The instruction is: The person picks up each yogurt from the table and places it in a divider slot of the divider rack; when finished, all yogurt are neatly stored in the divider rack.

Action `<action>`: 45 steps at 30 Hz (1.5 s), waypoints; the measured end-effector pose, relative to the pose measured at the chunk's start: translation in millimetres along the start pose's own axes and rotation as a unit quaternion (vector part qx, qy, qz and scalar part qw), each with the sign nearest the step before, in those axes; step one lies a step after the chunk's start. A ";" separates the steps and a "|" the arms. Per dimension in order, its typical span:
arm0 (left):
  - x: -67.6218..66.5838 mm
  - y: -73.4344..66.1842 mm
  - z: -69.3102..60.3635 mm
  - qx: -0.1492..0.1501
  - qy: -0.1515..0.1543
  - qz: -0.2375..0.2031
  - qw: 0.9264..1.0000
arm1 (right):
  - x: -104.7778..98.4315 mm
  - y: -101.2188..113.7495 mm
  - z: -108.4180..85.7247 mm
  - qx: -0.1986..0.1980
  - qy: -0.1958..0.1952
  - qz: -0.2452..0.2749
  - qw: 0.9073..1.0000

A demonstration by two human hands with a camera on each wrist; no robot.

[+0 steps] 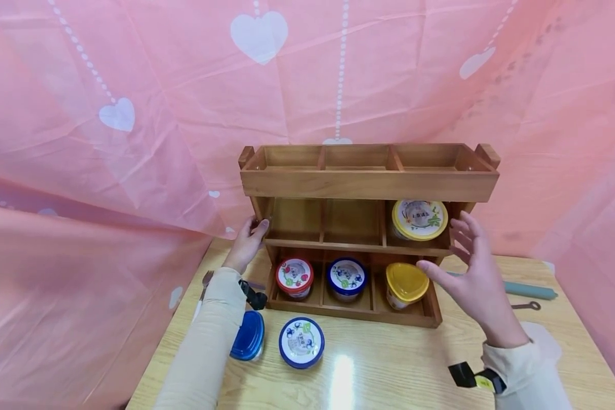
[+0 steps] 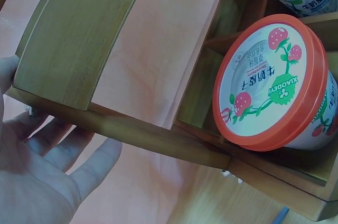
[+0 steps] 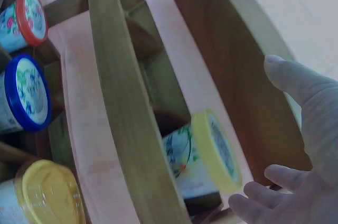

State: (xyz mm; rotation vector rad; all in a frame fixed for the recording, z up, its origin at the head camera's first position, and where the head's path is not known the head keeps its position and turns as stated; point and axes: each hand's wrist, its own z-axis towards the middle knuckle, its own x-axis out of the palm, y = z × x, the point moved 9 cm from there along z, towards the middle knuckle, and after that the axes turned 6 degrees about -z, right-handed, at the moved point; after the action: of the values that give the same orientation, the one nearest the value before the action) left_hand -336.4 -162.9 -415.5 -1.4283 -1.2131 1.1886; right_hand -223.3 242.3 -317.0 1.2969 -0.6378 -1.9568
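Note:
A three-tier wooden rack [image 1: 369, 185] stands on the table. My left hand [image 1: 247, 245] grips its left side at the middle tier, thumb at the front edge and fingers around the outer side. My right hand [image 1: 474, 279] is beside the rack's right side, thumb and fingers spread, holding nothing. Closest to it are a yellow-lidded tub [image 1: 419, 220] in the middle tier's right compartment and a tub with a plain yellow lid [image 1: 406, 282] below. The bottom tier also holds a red-lidded strawberry tub [image 2: 264, 84] and a blue-lidded blueberry tub [image 3: 29, 93].
On the table before the rack are a blue-lidded tub [image 1: 301, 343] and a tub with a plain blue lid [image 1: 249, 336], partly behind the left forearm. A fork [image 1: 206, 279] lies left; a teal stick [image 1: 530, 290] and a wrench-like tool [image 1: 527, 306] lie right. Pink cloth [image 1: 184, 114] hangs behind.

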 end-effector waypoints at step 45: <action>-5.9 19.1 14.1 0.006 -0.015 0.011 1.000 | 260.0 -22.1 -134.2 0.045 0.297 0.112 0.947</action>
State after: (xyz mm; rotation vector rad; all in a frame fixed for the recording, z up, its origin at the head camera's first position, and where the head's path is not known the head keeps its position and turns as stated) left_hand -348.1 -170.5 -435.7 -1.4235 -1.2121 1.2345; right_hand -172.7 53.1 -535.5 1.6843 -0.5409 -1.2680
